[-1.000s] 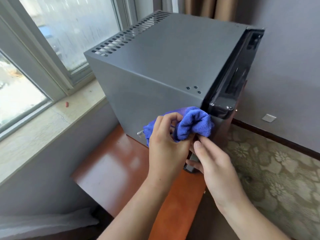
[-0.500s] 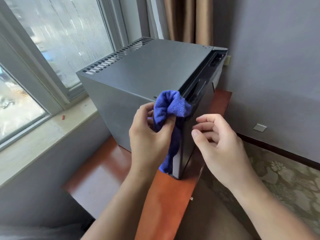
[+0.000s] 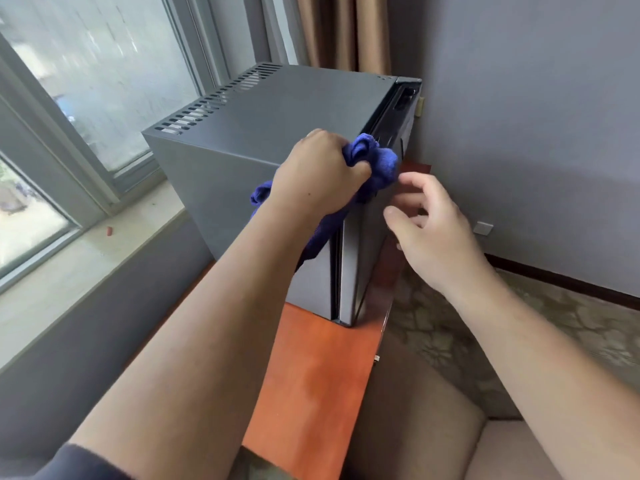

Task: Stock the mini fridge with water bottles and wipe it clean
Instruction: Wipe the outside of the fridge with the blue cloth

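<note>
Your left hand (image 3: 317,174) grips a bunched blue microfibre cloth (image 3: 375,161), with the fingers curled round the fabric and the thumb closed against it. The wad is pressed to the top front corner of the dark grey sheet-metal mini fridge (image 3: 277,109), where the lid panel meets the black door frame. A loose tail of the same cloth hangs below your wrist toward 7 o'clock and lies against the fridge's grey side panel. Your right hand (image 3: 433,230) hovers just beside the front face of the fridge, at 4 o'clock from the cloth. Its fingers (image 3: 412,181) are spread and lightly bent, and they hold nothing; you cannot tell whether any fingertip touches the door. The fridge stands upright on a glossy orange-brown wooden cabinet top (image 3: 311,375), occupying its far end at 12 o'clock. A row of ventilation slots (image 3: 214,105) runs along the rear edge of the fridge's top panel, on the window side. At 9 o'clock from the fridge, a pale stone window sill (image 3: 79,265) runs beneath a grey-framed window (image 3: 104,77), and a small red object (image 3: 110,231) lies on that sill. At 3 o'clock, a plain grey wall (image 3: 536,116) meets patterned beige carpet (image 3: 519,317) along a dark skirting board. Brown curtains (image 3: 343,29) hang at 12 o'clock behind the fridge.
</note>
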A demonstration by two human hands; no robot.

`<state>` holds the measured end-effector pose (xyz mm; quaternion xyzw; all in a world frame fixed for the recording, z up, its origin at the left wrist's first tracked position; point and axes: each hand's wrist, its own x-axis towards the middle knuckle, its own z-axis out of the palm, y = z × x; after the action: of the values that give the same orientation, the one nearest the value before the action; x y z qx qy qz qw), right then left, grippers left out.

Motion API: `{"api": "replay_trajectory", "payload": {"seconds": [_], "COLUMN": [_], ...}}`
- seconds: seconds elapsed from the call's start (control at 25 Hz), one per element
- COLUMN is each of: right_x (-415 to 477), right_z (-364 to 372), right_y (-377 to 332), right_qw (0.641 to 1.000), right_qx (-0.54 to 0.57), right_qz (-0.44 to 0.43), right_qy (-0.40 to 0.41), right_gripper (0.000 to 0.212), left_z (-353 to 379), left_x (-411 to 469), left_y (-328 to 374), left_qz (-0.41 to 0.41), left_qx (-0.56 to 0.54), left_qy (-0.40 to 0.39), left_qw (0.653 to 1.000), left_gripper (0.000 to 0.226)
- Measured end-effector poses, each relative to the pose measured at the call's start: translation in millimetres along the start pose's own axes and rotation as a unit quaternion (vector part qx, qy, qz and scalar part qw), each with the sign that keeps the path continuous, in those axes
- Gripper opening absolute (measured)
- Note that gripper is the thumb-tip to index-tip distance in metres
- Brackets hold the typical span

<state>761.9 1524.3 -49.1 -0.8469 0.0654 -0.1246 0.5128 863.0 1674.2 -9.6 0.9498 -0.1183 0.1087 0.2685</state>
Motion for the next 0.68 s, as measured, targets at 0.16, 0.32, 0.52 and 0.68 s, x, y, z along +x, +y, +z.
{"api": "replay_trajectory", "payload": {"seconds": [0.16,0.32,0.52,0.68], "right_x": [-1,0,6,-13], "right_z": [-16,-29,-42,-76], "right_y": [1,9,33,54], "right_qw": [0.997,0.990,0.981,0.972], "right_qx": [-0.050,-0.090,-0.082,-0.042], "right_qz": [-0.016,-0.040,-0.068,-0.103], "right_qy": [-0.052,-0.106,-0.161,-0.208], "right_gripper": [0.050,0.060,0.061,0.062], "left_z": [4,10,19,27], "left_x": [-9,-12,-14,-29], "left_y": [3,9,13,30], "left_qz": [-0.010,-0.045,-0.083,-0.131], "left_qx": [-0.014,-0.019,-0.014,0.006], "left_qy": [0.005,0.026,0.052,0.097], "left_qw": [1.000,0.998,0.995,0.987], "left_gripper": [0.033,0.035,0.036,0.032]}}
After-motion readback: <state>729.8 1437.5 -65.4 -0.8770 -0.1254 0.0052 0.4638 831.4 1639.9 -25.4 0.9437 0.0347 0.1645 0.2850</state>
